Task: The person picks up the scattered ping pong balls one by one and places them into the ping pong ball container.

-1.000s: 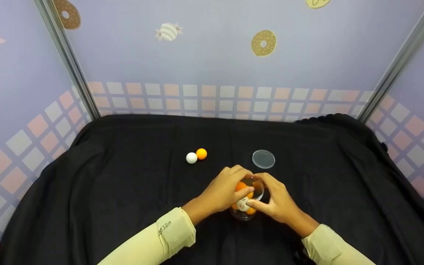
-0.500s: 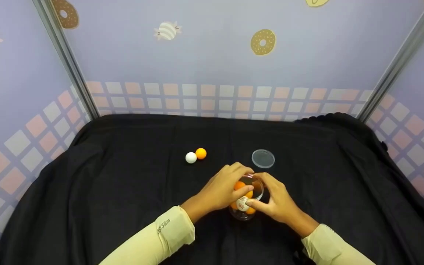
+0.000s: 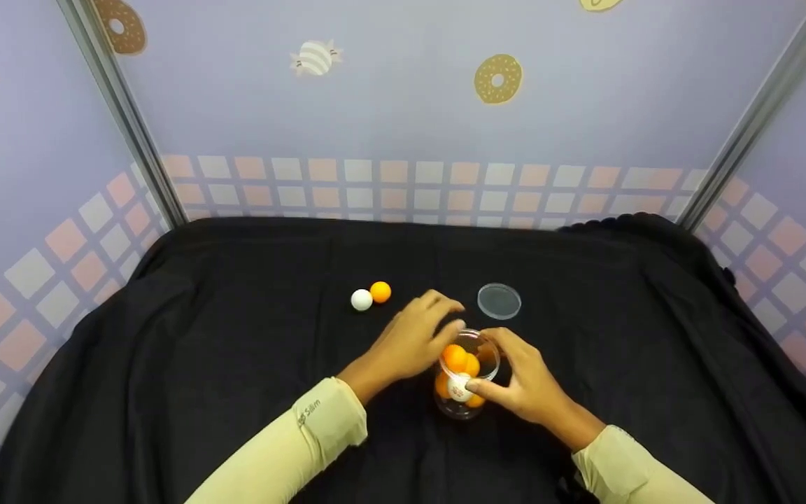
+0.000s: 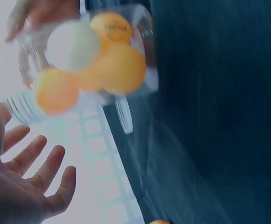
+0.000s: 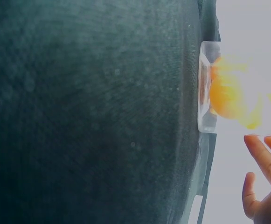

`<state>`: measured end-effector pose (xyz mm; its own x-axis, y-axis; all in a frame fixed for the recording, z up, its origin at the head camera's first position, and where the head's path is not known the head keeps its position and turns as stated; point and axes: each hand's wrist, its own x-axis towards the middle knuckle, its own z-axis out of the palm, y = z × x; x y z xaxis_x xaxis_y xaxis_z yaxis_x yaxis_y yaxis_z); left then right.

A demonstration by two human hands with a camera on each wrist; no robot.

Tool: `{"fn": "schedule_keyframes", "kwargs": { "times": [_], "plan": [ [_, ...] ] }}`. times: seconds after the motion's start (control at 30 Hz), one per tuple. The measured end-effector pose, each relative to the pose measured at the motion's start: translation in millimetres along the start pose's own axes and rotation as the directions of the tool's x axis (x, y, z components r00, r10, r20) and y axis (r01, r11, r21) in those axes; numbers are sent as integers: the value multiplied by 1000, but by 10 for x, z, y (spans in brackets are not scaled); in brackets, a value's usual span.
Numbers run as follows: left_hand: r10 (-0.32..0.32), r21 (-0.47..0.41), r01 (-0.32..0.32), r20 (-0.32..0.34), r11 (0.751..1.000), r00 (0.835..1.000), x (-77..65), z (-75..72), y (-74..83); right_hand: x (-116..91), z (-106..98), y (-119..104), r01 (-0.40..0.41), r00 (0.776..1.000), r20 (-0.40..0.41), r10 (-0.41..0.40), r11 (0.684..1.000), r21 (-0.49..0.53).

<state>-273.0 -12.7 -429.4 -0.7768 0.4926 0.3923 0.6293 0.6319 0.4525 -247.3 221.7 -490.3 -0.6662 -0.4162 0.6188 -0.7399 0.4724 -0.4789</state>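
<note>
A clear plastic jar (image 3: 460,411) without a lid stands upright on the black cloth, with several orange table tennis balls (image 3: 455,358) and a white printed table tennis ball (image 3: 460,388) inside. My right hand (image 3: 525,378) grips the jar near its rim from the right, thumb on the near side and fingers on the far side. Just left of the rim is my left hand (image 3: 406,339), holding nothing; in the left wrist view its fingers (image 4: 44,170) are spread apart from the jar. Bright glare washes out part of the jar in the right wrist view.
Beyond my left hand, a white ball (image 3: 361,299) and an orange ball (image 3: 380,292) lie side by side on the cloth. A round clear lid (image 3: 499,301) lies behind the jar. Patterned wall panels (image 3: 396,112) stand at the back and both sides.
My left hand has come off the jar's rim and moved up and left, its fingers opening. My right hand has kept its grip, and the jar has stayed in place.
</note>
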Motion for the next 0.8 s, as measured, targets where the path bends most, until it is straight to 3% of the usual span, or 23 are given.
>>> {"fn": "schedule_keyframes", "kwargs": {
  "times": [0.2,0.37,0.47,0.6,0.7,0.8],
  "plan": [
    [-96,67,102,-87,993,992,77,-1,-315,9,-4,-3,-9,1000,3,9,1000,3],
    [-221,142,238,-128,961,967,136,-8,-571,6,-5,0,-24,1000,9,24,1000,-1],
    [-320,184,337,-115,924,940,167,-22,-697,2,-4,2,-30,1000,11,30,1000,-5],
    [-443,202,450,-81,870,893,189,-44,-826,-5,-3,5,-26,1000,9,26,1000,3],
    [-507,198,510,-66,837,859,184,-55,-906,-6,-1,9,-21,1000,9,21,1000,6],
    [-546,196,546,-60,815,836,154,-61,-988,-7,-1,10,-20,1000,5,20,1000,4]
  ]
}}
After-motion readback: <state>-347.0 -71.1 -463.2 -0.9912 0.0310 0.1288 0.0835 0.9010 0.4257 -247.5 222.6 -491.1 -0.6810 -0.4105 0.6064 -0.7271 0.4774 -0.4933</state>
